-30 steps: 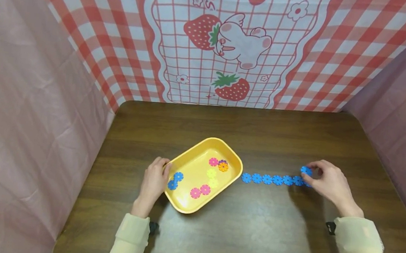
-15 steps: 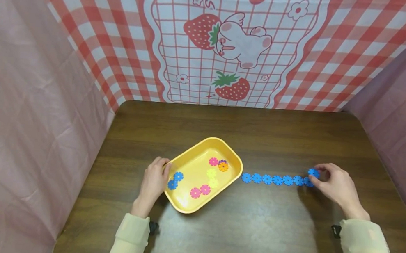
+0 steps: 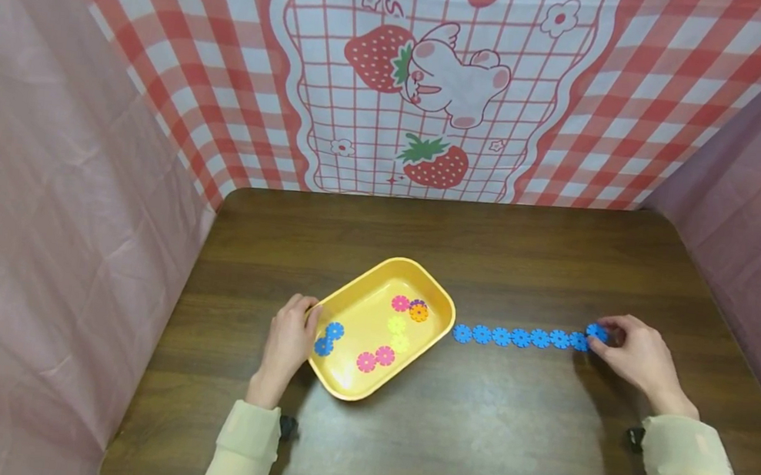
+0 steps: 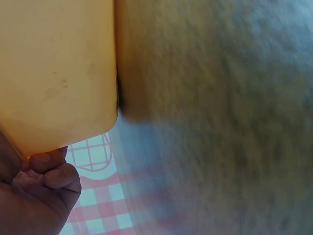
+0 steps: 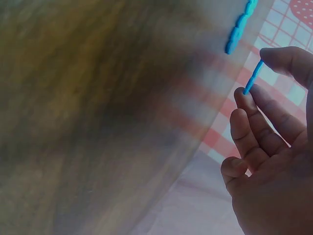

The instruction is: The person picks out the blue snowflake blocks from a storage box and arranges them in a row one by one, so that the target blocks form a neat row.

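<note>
My right hand (image 3: 635,359) pinches a blue notched plastic disc (image 3: 596,333) between thumb and fingertips. In the right wrist view that disc (image 5: 253,77) is edge-on, slightly above the table and apart from the row. A straight row of several blue discs (image 3: 520,337) lies on the table, and the held disc is at its right end in the head view. My left hand (image 3: 289,340) grips the left rim of a yellow plastic tray (image 3: 343,390); the left wrist view shows its curled fingers under the tray wall (image 4: 58,73).
Inside the tray lie blue discs (image 3: 334,331), pink discs (image 3: 366,362), yellow discs (image 3: 399,344) and an orange disc (image 3: 418,313) partly over a purple one. The brown wooden table (image 3: 456,447) ends at a checked cloth (image 3: 231,67) behind. Pink curtains hang at both sides.
My right hand has moved right and slightly toward me with the blue disc, from above the row to its right end. The left hand and the tray have stayed put.
</note>
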`<control>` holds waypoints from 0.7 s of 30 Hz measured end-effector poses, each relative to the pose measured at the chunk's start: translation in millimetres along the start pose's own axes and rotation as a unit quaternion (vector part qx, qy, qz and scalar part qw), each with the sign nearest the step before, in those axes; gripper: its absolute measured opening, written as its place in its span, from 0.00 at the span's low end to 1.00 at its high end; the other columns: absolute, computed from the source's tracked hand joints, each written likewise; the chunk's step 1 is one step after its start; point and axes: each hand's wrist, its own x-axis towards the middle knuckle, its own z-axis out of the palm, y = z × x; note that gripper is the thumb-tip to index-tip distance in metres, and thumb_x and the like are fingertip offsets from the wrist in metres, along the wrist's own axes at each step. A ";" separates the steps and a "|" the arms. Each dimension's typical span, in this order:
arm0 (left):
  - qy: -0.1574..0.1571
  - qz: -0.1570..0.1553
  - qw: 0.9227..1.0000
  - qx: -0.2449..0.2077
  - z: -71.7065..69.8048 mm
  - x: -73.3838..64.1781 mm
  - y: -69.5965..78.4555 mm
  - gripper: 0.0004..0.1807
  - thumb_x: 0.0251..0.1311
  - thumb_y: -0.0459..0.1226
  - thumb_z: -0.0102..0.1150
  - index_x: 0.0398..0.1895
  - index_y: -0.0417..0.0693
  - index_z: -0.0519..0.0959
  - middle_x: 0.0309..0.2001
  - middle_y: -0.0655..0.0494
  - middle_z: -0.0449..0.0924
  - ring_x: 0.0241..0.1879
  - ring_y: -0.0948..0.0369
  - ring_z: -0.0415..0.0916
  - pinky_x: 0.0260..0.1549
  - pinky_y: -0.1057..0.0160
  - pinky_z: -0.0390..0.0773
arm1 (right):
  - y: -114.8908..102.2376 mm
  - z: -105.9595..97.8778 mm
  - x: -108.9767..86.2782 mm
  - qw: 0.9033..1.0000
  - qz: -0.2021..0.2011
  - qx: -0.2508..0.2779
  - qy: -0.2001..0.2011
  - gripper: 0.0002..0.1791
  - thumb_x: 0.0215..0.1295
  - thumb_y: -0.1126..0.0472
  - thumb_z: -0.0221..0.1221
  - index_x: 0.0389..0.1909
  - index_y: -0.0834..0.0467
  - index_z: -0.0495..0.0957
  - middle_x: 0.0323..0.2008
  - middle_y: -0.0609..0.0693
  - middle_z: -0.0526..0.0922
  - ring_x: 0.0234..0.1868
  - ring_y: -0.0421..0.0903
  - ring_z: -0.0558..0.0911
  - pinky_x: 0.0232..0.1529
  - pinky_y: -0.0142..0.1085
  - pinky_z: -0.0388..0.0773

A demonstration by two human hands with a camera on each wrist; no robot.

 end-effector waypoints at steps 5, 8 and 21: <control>-0.002 -0.003 1.000 0.000 -0.5 -0.1 1.0 0.09 0.70 0.33 0.57 0.41 0.34 0.82 0.37 0.46 0.79 0.34 0.49 0.78 0.37 0.50 0.79 | 5.4 1.6 -1.5 1.000 0.004 -0.002 -0.007 0.20 0.56 0.54 0.72 0.43 0.65 0.82 0.33 0.58 0.81 0.33 0.52 0.75 0.32 0.43 0.68; -0.004 -0.005 1.000 0.000 -0.8 -0.1 1.4 0.10 0.70 0.34 0.57 0.42 0.34 0.82 0.37 0.46 0.79 0.34 0.50 0.78 0.36 0.50 0.79 | 8.8 2.2 -2.2 1.000 0.007 -0.002 -0.011 0.20 0.56 0.54 0.72 0.43 0.64 0.82 0.33 0.57 0.81 0.32 0.51 0.75 0.31 0.43 0.68; -0.007 -0.006 1.000 0.001 -0.7 0.0 1.0 0.10 0.71 0.34 0.56 0.42 0.33 0.82 0.36 0.46 0.79 0.33 0.50 0.77 0.35 0.52 0.79 | 19.3 4.2 -3.4 1.000 -0.006 -0.011 -0.029 0.20 0.57 0.54 0.71 0.43 0.65 0.83 0.37 0.59 0.81 0.33 0.53 0.75 0.30 0.43 0.68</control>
